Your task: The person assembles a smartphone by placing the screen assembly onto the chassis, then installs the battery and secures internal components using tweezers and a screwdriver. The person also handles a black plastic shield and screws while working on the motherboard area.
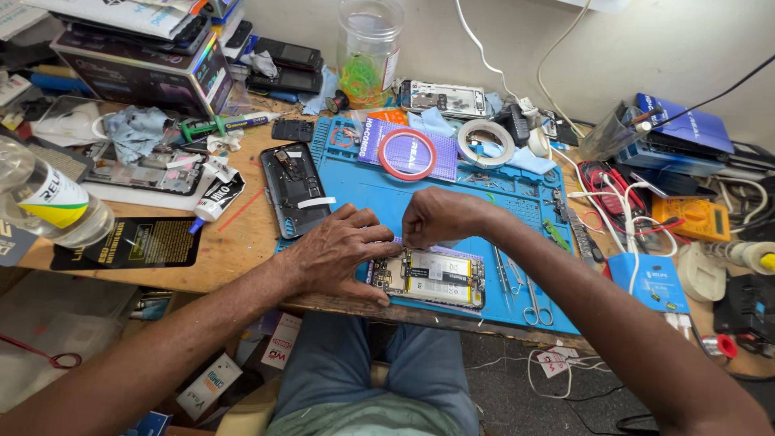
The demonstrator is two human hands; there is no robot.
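Under both hands [387, 242], half-hidden opened phone [432, 278]

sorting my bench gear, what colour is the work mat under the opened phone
Blue. The work mat under the opened phone shows best in the head view.

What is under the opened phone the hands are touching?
A blue rubber work mat lies under the opened phone with its white battery. The left hand and right hand cover the phone's top edge, so that part stays hidden.
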